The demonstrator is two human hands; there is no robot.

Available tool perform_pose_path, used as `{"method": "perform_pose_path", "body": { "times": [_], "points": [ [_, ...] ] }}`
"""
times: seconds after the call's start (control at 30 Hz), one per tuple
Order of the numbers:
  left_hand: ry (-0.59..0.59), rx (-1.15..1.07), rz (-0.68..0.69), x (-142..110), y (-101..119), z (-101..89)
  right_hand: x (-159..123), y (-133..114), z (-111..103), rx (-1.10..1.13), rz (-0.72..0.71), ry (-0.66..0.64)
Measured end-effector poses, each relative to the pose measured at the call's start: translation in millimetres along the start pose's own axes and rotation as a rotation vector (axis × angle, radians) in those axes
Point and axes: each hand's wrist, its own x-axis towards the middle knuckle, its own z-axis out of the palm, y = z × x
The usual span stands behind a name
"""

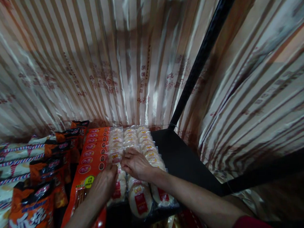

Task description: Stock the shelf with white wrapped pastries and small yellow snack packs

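Clear bags of round pale crackers with red labels stand in rows on a black shelf. My left hand rests on the left row, fingers curled down against a bag beside a long orange packet. My right hand lies on top of the middle row, fingers bent and pressed onto the bags. Whether either hand actually grips a bag is hidden by the fingers.
Orange snack bags and white bags with red and blue stripes fill the shelf to the left. A striped satin curtain hangs behind. A black shelf post rises at the right, with bare shelf beside it.
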Motion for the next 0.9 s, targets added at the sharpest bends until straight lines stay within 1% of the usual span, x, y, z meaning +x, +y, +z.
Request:
{"method": "perform_pose_path", "body": {
  "times": [0.1, 0.2, 0.3, 0.37, 0.4, 0.47, 0.5, 0.57, 0.63, 0.67, 0.77, 0.9],
  "points": [
    [-0.052, -0.056, 0.013, 3.9, 1.8, -8.9, 0.5, 3.6, -0.7, 0.045, -0.021, 0.002],
    [-0.067, -0.089, 0.01, 12.0, 2.9, -24.5, 3.7, 15.1, -6.5, 0.113, -0.046, 0.069],
    [0.002, -0.137, -0.022, 31.7, 1.3, -38.9, 11.8, 38.4, -15.6, 0.136, -0.012, 0.186],
    [0.028, -0.183, 0.021, 52.5, -0.6, -45.3, 19.2, 59.5, -21.5, 0.14, 0.049, 0.25],
    [0.062, -0.187, 0.051, 64.5, -1.3, -47.5, 23.1, 70.8, -24.1, 0.136, 0.091, 0.269],
    [0.155, -0.148, 0.032, 89.5, -1.2, -50.6, 30.5, 93.3, -28.1, 0.098, 0.191, 0.311],
    [0.199, -0.116, 0.048, 101.8, -0.5, -51.9, 34.1, 103.8, -29.5, 0.076, 0.242, 0.319],
    [0.274, -0.088, 0.083, 124.3, 1.6, -53.9, 41.2, 121.9, -30.8, 0.03, 0.32, 0.301],
    [0.338, -0.064, 0.069, 143.8, 3.1, -55.2, 48.6, 135.1, -30.5, -0.014, 0.355, 0.239],
    [0.351, -0.043, 0.071, 152.6, 3.2, -55.2, 52.4, 139.9, -29.8, -0.036, 0.36, 0.208],
    [0.333, 0.005, 0.105, 176.6, -0.1, -52.2, 63.7, 149.4, -25.9, -0.091, 0.339, 0.149],
    [0.283, 0.037, 0.156, 203.5, -8.2, -42.7, 75.3, 157.7, -18.4, -0.15, 0.322, 0.05]
  ]
}}
